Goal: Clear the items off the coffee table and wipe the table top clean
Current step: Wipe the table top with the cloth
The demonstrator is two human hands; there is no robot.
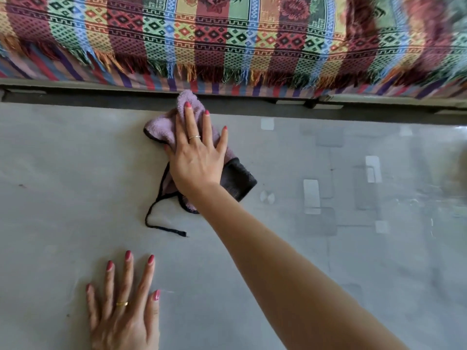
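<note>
Two hands are on the worktop, and no loose items show on the part of it in view, so the clearing stage looks finished and the wiping is the step in hand.

Left hand: flat near the front edge, toward the left, its fingers straight and spread, grasping nothing. It appears to serve as a brace for the reach across. Keep it planted, but shift it before the cloth comes to that patch, or a palm mark will be left behind.

Cloth: lilac towelling with a dark hem, lying bunched at the far edge of the worktop, roughly mid-length, just short of the gap before the sofa and its patterned throw. A loose dark thread trails from the hem toward the front edge (likely to drag grit back over wiped ground; tuck it under).

Right hand: pressed on top of the cloth, arm stretched across from the front right. Its fingers lie straight and splayed, pinning the cloth down rather than curling round it. Recommended practice: fold the cloth flat so that more of it bears on the surface, keep pressure even through the palm, and work in overlapping strokes along the far edge, then toward the front.

Right portion of the worktop: glossy, with pale reflections and faint smears. It probably needs the most passes.
</note>
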